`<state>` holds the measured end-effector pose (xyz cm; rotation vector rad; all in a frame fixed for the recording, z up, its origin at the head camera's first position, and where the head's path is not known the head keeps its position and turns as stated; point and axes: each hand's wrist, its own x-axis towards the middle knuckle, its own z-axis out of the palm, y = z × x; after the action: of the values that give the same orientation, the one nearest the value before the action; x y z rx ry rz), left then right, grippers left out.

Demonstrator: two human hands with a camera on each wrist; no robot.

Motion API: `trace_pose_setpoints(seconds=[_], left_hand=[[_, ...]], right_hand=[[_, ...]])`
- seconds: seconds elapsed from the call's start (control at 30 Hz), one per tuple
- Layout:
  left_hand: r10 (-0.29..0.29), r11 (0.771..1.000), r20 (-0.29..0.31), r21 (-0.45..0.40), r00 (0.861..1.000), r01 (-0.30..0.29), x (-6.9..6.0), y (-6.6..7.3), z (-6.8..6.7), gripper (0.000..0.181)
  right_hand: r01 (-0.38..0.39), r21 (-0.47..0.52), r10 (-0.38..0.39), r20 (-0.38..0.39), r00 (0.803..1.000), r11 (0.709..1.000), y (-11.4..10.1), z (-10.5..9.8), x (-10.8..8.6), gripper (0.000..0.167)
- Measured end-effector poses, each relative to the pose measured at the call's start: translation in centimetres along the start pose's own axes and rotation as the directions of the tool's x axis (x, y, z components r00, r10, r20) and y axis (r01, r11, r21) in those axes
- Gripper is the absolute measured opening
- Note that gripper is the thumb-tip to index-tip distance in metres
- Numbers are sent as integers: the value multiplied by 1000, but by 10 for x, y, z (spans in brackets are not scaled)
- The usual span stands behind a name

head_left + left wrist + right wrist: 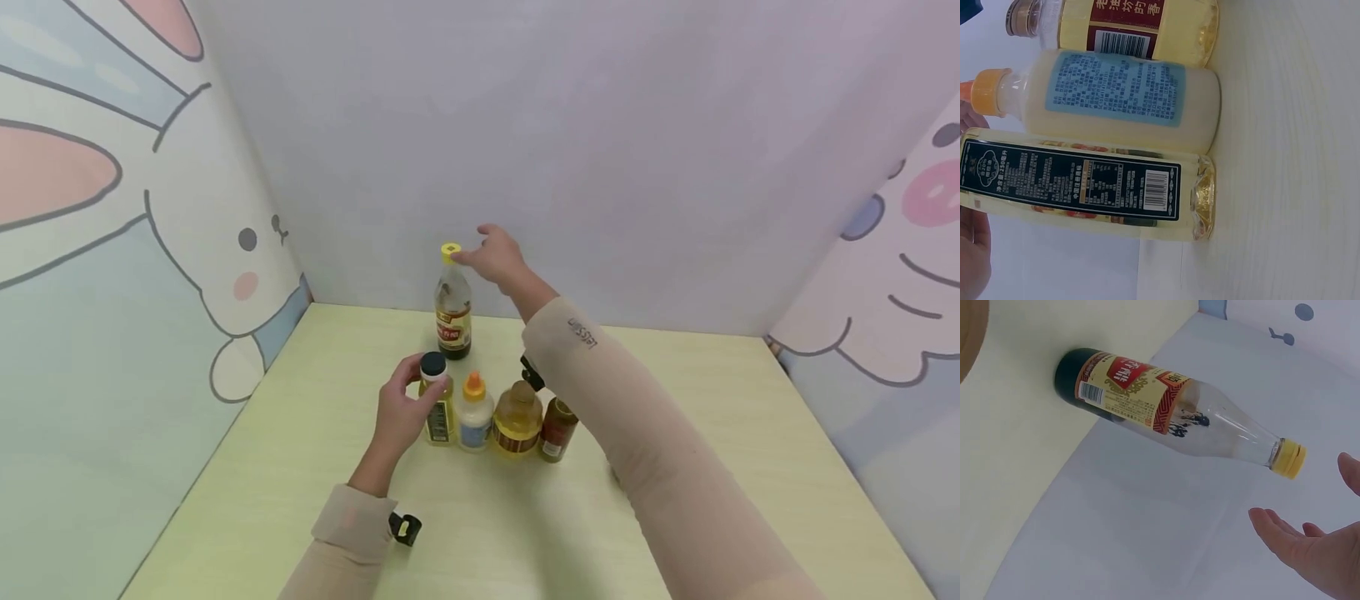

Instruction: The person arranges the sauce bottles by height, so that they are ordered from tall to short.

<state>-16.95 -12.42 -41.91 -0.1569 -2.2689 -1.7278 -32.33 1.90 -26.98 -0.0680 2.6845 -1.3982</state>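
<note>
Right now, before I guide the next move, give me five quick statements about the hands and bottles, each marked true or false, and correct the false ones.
1. The left hand holds the dark-capped bottle. True.
2. The right hand grips the yellow-capped bottle. False: the right wrist view shows a gap between hand and bottle.
3. The orange-tipped bottle stands between the dark-capped bottle and the squat bottle. True.
4. The yellow-capped bottle lies on its side. False: it stands upright.
5. The yellow-capped bottle is nearer the back wall than the orange-tipped bottle is. True.
</note>
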Motion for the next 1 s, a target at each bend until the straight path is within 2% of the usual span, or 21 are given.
trace_pose_setpoints(seconds=[0.17,0.4,0.77,1.0], left_hand=[[16,1000,5,-4,1000,-16,-5,19,-3,38],[35,999,-15,-9,999,-35,2,-16,-1,42],[70,998,-30,6,997,-69,2,-22,-1,42],[68,998,-32,3,997,-68,1,-23,-2,41]], right_hand=[[-7,8,7,10,1000,1000,2,-11,-8,74],[19,21,-19,24,1000,1000,13,-24,-17,74],[28,109,-33,45,998,994,28,-45,-31,75],[25,141,-34,63,997,990,30,-56,-39,74]])
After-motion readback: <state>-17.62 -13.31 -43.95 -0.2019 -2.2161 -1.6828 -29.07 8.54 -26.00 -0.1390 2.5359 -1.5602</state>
